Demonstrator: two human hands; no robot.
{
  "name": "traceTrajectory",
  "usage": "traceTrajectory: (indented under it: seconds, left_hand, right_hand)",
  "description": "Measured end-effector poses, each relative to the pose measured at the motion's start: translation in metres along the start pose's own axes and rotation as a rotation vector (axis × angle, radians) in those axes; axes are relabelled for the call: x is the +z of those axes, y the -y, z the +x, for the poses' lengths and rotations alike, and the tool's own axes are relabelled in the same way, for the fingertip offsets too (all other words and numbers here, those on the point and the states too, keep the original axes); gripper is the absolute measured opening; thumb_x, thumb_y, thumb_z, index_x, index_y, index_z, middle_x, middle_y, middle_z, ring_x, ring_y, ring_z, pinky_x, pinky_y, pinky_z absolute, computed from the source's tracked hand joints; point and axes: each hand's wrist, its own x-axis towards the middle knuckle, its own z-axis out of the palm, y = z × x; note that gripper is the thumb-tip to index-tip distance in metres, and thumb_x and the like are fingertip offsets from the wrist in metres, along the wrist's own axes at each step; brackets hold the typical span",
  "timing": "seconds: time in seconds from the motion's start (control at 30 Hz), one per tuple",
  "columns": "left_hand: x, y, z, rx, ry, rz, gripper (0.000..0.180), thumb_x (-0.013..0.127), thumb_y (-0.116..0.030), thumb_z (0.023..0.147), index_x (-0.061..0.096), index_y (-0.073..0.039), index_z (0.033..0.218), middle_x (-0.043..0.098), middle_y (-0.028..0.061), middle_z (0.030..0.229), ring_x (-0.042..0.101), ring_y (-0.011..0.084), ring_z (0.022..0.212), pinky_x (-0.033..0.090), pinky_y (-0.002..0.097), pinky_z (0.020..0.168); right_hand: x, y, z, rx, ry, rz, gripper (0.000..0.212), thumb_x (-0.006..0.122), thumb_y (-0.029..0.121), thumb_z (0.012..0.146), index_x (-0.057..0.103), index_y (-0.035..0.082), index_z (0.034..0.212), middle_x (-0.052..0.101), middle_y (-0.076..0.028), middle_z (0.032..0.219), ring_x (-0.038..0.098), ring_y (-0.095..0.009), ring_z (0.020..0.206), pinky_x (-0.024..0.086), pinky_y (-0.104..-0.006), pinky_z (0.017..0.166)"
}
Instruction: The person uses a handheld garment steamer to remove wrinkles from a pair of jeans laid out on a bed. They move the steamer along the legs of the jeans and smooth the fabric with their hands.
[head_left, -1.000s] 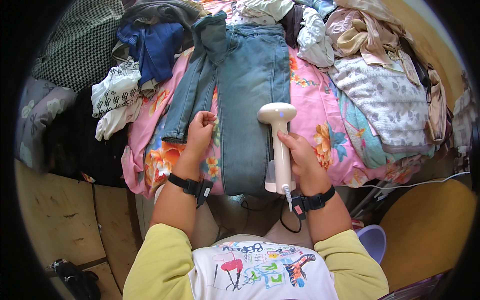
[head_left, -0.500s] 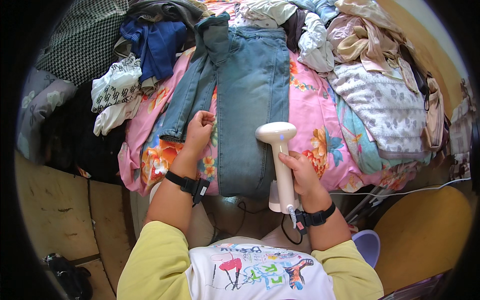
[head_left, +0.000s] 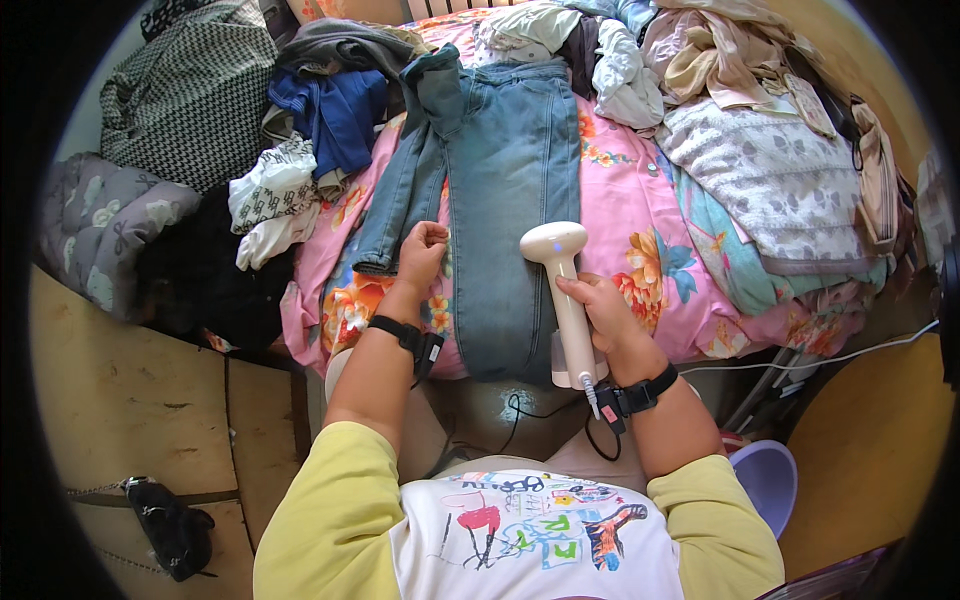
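Note:
A pair of blue jeans [head_left: 505,200] lies lengthwise before me, one leg straight toward me and the other angled left. My right hand [head_left: 603,308] is wrapped round the handle of a cream-white handheld garment steamer [head_left: 565,290]. Its rounded head is over the right edge of the straight leg, with a small light lit. Whether the head touches the denim, I cannot tell. My left hand [head_left: 423,256] is closed, fingers curled in, between the two legs beside the straight leg's left edge; nothing shows in its fingers.
Pink floral bedding [head_left: 625,190] lies beneath the jeans. Crumpled clothes surround them, including a blue garment [head_left: 345,115] and a grey-white patterned cloth [head_left: 770,180]. A white cord [head_left: 810,364] runs at right, above a purple basin [head_left: 765,485]. A black object with a chain [head_left: 172,528] lies lower left.
My view has shifted, so the scene sits differently in it. The steamer's head has moved slightly up the leg, away from me. My left hand stays closed beside the jeans.

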Motion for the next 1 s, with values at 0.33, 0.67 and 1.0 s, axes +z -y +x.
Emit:
traceTrajectory:
  seconds: [0.33, 0.67, 1.0]
  left_hand:
    - [0.031, 0.000, -0.112, 0.073, -0.089, -0.034, 0.016, 0.050, 0.007, 0.080, 0.062, -0.002, 0.085, 0.062, 0.0028, 0.079, 0.056, 0.0098, 0.071, 0.044, 0.0211, 0.068]
    - [-0.010, 0.034, -0.172, -0.131, -0.103, 0.391, 0.015, 0.052, 0.001, 0.080, 0.066, 0.000, 0.086, 0.065, 0.0076, 0.077, 0.059, 0.0152, 0.064, 0.048, 0.0269, 0.062]
    - [0.020, 0.044, -0.210, -0.761, 0.325, 0.097, 0.041, 0.068, -0.007, 0.080, 0.059, -0.001, 0.120, 0.065, 0.0072, 0.111, 0.058, 0.0204, 0.103, 0.044, 0.0340, 0.089]
  right_hand:
    - [-0.012, -0.003, -0.028, -0.004, 0.049, -0.020, 0.032, 0.067, 0.025, 0.087, 0.060, -0.004, 0.099, 0.059, -0.007, 0.075, 0.057, -0.017, 0.060, 0.046, -0.0324, 0.051]
    - [-0.014, -0.005, -0.037, -0.016, 0.058, -0.060, 0.036, 0.069, 0.026, 0.086, 0.063, -0.007, 0.100, 0.062, -0.010, 0.080, 0.060, -0.018, 0.066, 0.047, -0.0344, 0.057]
    - [-0.022, -0.007, -0.046, -0.055, 0.059, -0.032, 0.037, 0.069, 0.029, 0.085, 0.064, -0.006, 0.096, 0.060, -0.008, 0.075, 0.058, -0.018, 0.062, 0.046, -0.0357, 0.053]
